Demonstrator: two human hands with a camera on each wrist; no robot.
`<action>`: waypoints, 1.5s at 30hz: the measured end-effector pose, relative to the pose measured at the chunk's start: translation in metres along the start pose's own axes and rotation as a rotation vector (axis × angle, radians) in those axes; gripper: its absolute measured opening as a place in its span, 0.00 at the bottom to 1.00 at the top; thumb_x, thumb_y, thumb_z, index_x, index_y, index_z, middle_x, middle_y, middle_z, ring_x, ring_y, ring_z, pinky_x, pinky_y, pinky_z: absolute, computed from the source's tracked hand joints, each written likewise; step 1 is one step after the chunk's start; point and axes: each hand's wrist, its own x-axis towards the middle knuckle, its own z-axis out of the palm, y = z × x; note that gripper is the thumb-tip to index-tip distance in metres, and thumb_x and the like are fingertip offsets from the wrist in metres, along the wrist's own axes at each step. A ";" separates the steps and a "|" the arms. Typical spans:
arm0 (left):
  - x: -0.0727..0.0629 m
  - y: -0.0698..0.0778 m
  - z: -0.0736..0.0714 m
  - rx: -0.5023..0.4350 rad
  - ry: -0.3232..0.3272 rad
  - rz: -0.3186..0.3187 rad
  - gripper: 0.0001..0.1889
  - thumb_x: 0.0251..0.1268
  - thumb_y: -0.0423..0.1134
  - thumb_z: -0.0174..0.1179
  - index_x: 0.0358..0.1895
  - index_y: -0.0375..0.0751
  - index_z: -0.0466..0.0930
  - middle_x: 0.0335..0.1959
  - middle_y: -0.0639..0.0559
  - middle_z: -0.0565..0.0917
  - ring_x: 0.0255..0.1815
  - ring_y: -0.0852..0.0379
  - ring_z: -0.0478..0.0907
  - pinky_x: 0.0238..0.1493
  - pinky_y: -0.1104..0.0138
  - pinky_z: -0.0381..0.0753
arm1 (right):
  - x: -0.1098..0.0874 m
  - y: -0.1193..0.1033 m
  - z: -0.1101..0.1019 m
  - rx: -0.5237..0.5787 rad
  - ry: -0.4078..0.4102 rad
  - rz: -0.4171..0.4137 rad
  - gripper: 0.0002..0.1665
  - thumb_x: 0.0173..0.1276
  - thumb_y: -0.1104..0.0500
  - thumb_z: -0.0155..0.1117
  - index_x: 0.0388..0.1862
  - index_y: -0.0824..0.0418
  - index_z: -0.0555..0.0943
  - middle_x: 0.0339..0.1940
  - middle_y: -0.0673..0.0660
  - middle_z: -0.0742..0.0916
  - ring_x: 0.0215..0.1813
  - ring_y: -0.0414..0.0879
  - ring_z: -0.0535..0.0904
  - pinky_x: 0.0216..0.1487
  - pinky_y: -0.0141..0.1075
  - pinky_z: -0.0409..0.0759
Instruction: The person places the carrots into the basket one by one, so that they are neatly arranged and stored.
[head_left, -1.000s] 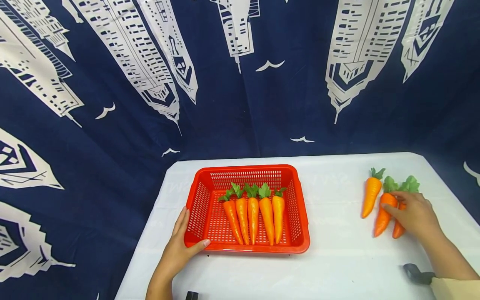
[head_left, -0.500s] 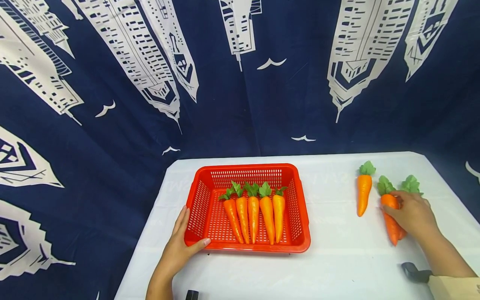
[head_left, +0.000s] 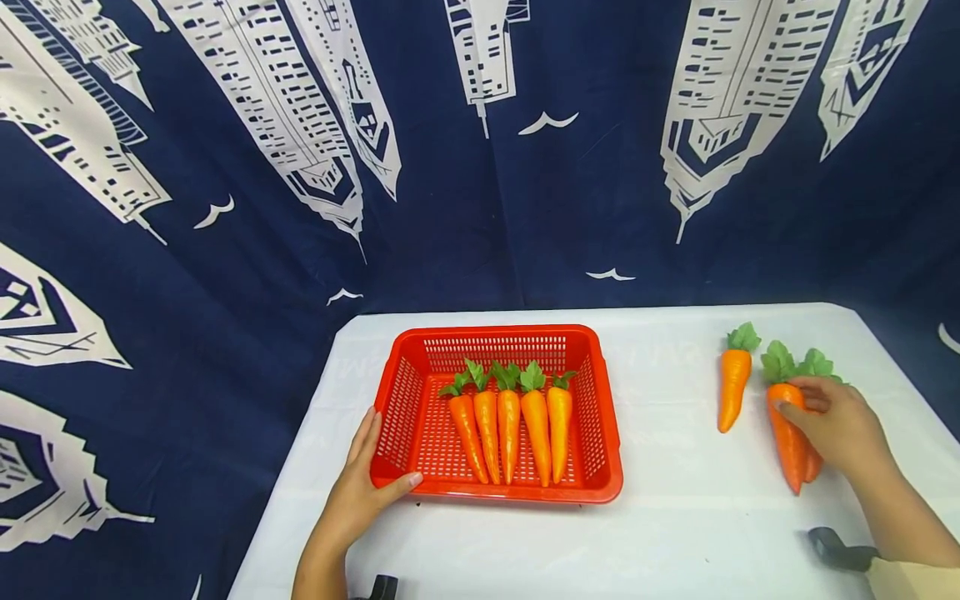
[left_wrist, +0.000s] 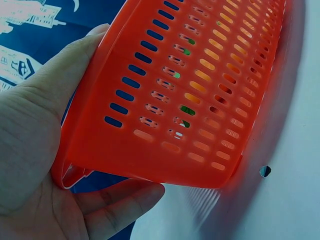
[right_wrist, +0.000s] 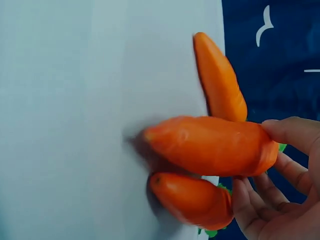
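A red plastic basket (head_left: 498,496) stands on the white table, with several orange carrots (head_left: 509,433) side by side in it, green tops toward the far wall. My left hand (head_left: 358,504) holds the basket's near left corner. In the left wrist view that hand (left_wrist: 45,115) has its thumb on the rim and fingers against the outer side. At the right of the table, my right hand (head_left: 847,423) pinches a carrot (right_wrist: 215,145) near its leafy end. Beside it lies another carrot (right_wrist: 192,200), partly hidden in the head view. A third carrot (head_left: 734,387) lies to its left.
A white cloth covers the table (head_left: 660,533). Behind and left hangs a dark blue curtain (head_left: 450,217) printed with white buildings and birds. Dark wrist-camera parts (head_left: 840,550) show near the right forearm.
The right hand has let go of the leftmost loose carrot's neighbour area and now pinches one carrot, shifted slightly right and nearer me. The lone carrot has turned more upright. The left hand stays.
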 end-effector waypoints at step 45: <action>0.002 0.000 0.000 0.003 0.001 -0.003 0.62 0.52 0.61 0.75 0.83 0.59 0.40 0.84 0.66 0.39 0.82 0.40 0.55 0.70 0.33 0.63 | -0.010 -0.138 -0.002 0.295 0.003 -0.206 0.37 0.76 0.37 0.54 0.78 0.51 0.66 0.74 0.70 0.69 0.68 0.71 0.73 0.61 0.67 0.74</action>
